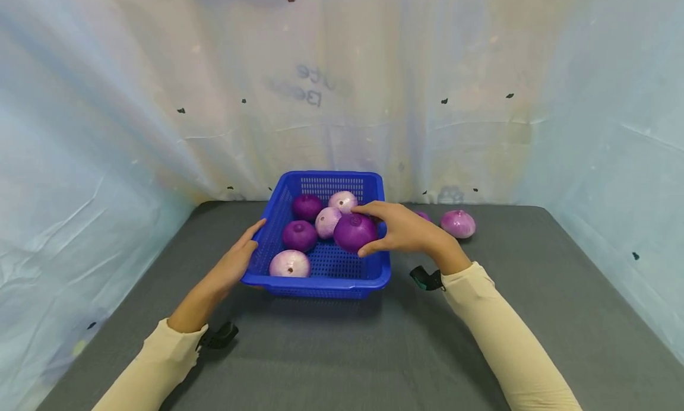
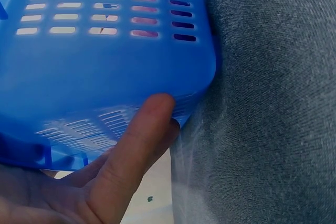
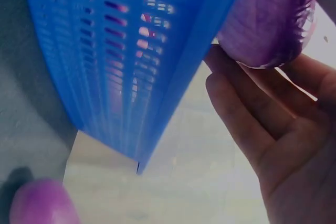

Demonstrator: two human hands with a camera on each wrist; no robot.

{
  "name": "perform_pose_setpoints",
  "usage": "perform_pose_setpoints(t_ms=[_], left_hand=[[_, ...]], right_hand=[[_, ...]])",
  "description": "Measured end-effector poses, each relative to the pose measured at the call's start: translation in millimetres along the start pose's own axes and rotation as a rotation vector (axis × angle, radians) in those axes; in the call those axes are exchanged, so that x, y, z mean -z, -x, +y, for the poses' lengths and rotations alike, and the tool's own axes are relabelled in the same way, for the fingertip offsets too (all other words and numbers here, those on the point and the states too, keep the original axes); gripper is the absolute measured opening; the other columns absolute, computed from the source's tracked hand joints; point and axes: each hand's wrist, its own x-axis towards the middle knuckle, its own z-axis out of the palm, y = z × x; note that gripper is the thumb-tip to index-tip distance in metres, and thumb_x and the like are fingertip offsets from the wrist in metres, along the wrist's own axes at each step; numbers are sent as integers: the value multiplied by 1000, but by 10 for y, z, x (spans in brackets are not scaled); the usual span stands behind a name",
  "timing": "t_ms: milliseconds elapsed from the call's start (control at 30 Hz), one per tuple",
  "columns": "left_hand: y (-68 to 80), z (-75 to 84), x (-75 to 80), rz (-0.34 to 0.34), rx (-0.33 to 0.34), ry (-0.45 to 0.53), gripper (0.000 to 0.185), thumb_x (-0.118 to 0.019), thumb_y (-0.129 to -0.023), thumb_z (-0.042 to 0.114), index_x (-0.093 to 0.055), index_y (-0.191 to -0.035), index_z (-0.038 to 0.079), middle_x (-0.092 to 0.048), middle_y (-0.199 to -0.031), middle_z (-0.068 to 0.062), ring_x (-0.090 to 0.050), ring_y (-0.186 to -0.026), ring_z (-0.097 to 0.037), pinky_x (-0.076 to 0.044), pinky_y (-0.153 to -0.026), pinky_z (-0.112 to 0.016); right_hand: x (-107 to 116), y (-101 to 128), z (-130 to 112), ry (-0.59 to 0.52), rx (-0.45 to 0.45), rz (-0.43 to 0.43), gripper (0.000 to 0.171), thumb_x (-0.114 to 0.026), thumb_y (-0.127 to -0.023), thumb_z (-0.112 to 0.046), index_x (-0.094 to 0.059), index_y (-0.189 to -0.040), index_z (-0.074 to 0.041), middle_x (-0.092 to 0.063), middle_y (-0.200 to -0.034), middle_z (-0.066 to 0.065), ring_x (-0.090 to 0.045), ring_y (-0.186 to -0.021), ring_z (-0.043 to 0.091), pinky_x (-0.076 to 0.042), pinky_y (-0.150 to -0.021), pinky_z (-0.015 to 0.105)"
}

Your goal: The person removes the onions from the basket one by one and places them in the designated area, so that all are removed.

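"Where's the purple onion point(image 1: 355, 233)?"
"Over the right part of the blue basket point(image 1: 320, 283), gripped between the right hand's point(image 1: 404, 228) thumb and fingers."
"How will it handle?"
"Probably firm and light, with smooth, slightly slippery skin that could bruise. I'd hold it round its widest part."
"And the left hand point(image 1: 231, 269)?"
"Fingers fairly straight, resting against the basket's left side."
"Other onions?"
"5 in the basket point(image 1: 300, 236), 2 on the table point(image 1: 458, 224) to the right."
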Motion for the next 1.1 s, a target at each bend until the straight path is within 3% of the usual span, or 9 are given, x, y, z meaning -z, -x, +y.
perform_pose_setpoints(t_ms=[100, 267, 333, 467, 567, 767, 867, 1033, 1100], left_hand=[[-12, -3, -1, 0, -1, 11, 55, -18, -108, 28, -4, -158, 44, -5, -167, -18, -38, -135, -55, -58, -78, -52], [-29, -8, -9, 15, -18, -21, 56, -18, -107, 25, -5, -159, 41, -6, -168, -16, -33, -140, -52, -44, -100, -66], [-35, -7, -13, 20, -15, -27, 56, -18, -107, 25, -5, -159, 41, -6, -167, -16, -33, -140, -51, -43, -101, -65], [-67, 9, -13, 16, -1, 12, 55, -19, -107, 26, -7, -159, 43, -7, -167, -17, -38, -135, -53, -58, -79, -55], [-96, 26, -7, 17, 4, 41, 56, -19, -107, 27, -7, -158, 44, -7, -167, -18, -41, -131, -55, -60, -67, -50], [-97, 46, 4, 19, -6, 2, 56, -18, -107, 24, -6, -159, 41, -6, -167, -17, -37, -135, -52, -57, -82, -50], [-89, 48, -2, 21, -5, -9, 56, -18, -107, 25, -6, -159, 41, -6, -167, -17, -33, -138, -52, -54, -89, -58], [-83, 54, -13, 20, -20, -36, 56, -17, -107, 25, -4, -159, 40, -4, -168, -15, -24, -145, -52, -35, -105, -71], [-84, 56, -10, 17, -18, -25, 56, -17, -107, 25, -4, -159, 41, -4, -168, -16, -26, -143, -53, -40, -102, -69]], right_hand=[[28, 124, 44, 9, -22, 34, 87, -82, -74, -55, -48, -147, -22, -52, -147, 0, -52, -132, 23, -53, -99, 44], [72, 301, 139, 0, -28, 79, 88, -82, -75, -55, -48, -148, -21, -52, -147, 3, -53, -130, 25, -55, -95, 45], [82, 351, 191, -9, -32, 85, 87, -81, -76, -53, -47, -148, -19, -51, -147, 4, -53, -130, 26, -55, -95, 46], [119, 385, 294, 1, -40, 102, 86, -80, -78, -53, -45, -149, -19, -51, -146, 5, -55, -127, 26, -56, -93, 45], [165, 361, 325, 7, -35, 112, 86, -79, -78, -55, -45, -149, -20, -53, -144, 5, -56, -125, 25, -57, -91, 43], [230, 337, 356, 6, -35, 117, 87, -80, -78, -54, -44, -150, -21, -54, -143, 6, -56, -124, 26, -56, -92, 44], [249, 352, 398, 0, -50, 124, 87, -80, -78, -53, -44, -150, -20, -53, -143, 7, -55, -124, 27, -56, -92, 45], [310, 398, 434, 11, -75, 135, 86, -78, -79, -54, -44, -150, -20, -53, -143, 7, -56, -122, 27, -55, -93, 46], [345, 416, 442, 13, -90, 141, 85, -78, -80, -54, -44, -150, -20, -53, -144, 7, -56, -121, 27, -54, -93, 47]])
